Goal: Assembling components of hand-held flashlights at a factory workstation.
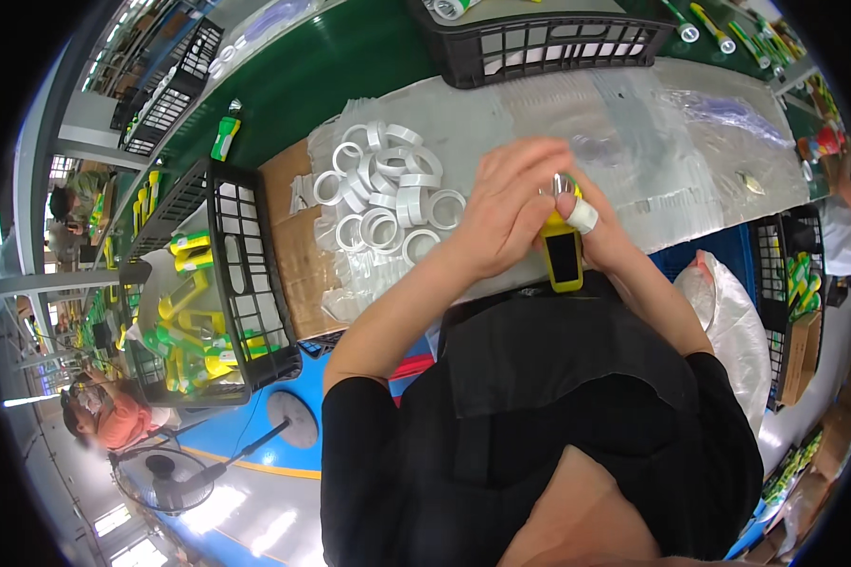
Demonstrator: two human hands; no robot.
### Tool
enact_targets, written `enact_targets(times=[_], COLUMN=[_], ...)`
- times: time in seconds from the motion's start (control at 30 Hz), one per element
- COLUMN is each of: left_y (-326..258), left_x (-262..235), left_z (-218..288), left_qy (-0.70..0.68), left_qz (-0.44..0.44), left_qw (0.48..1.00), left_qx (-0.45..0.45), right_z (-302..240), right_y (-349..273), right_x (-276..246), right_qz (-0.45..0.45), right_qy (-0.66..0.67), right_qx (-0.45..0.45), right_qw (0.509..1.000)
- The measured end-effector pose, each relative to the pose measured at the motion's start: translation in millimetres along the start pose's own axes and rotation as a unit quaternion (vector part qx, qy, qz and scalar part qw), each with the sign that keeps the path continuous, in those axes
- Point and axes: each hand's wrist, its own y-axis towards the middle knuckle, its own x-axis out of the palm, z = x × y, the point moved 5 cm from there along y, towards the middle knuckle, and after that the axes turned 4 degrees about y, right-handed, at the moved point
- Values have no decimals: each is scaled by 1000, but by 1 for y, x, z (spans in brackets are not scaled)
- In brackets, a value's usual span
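Note:
Both my hands meet over the grey work surface point(501, 113), gripping one yellow handheld device with a dark screen point(564, 255). My left hand point(506, 213) wraps over its upper part from the left. My right hand point(603, 231) holds it from the right; one finger wears a white wrap. A small shiny metal part shows at the device's top, between my fingers. A pile of several white plastic rings point(388, 194) lies on clear plastic just left of my left hand.
A black crate point(255, 283) holding yellow and green parts stands at the left on cardboard. Another black crate point(539, 42) sits at the far edge. Clear plastic sheeting point(709, 142) covers the right side. A white bag point(738, 321) and a crate are at the right. Other people work at the far left.

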Motion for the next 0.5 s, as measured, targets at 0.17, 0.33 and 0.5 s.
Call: enact_targets(times=[0.17,0.33,0.5], left_y=[2,-26,16], left_x=[-49,-43,-69], left_z=[-14,-40,-30], left_qy=[231,296,14], left_qz=[-210,-464,-89], left_qw=[949,834,985], left_qx=[-52,-42,-149], right_z=[-33,-37,-32], right_y=[23,46,49], right_x=[-9,-15,-13], right_qz=[31,13,18], right_qy=[-96,-113,-117], right_qx=[-125,-173,-194], right_qw=[987,978,974])
